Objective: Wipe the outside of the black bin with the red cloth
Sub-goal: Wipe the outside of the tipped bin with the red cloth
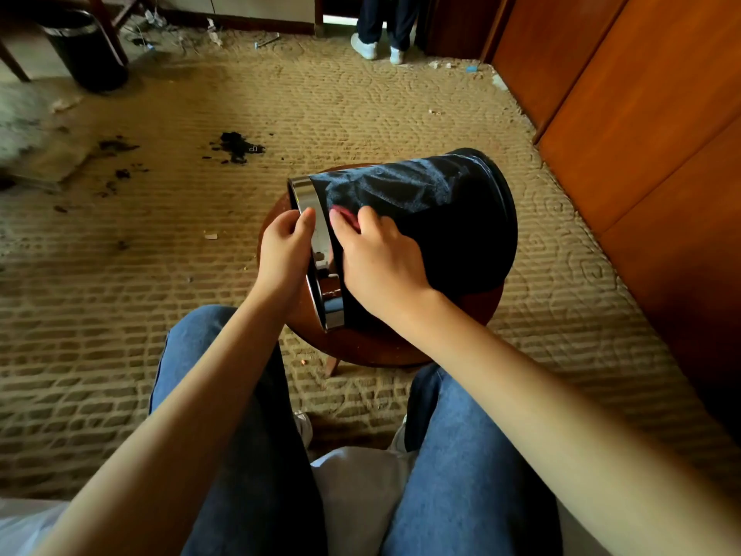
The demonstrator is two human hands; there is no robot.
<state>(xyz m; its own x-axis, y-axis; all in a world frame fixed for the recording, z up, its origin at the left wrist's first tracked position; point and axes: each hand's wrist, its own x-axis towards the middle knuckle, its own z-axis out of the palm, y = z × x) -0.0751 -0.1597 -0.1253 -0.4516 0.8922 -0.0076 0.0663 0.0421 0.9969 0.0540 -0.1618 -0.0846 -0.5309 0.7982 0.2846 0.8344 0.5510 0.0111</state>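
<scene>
My left fingers [306,220] grip the black bin [441,210], right fingers [367,217] clutch the red cloth [347,217] alongside; most wiping likely remains.

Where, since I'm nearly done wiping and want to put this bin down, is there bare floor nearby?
Bare beige carpet lies between the round wooden stool and the orange-brown wooden cupboard, and left of the stool, short of the dark debris. The stool top is crowded: the tipped black bin covers most of it.
</scene>
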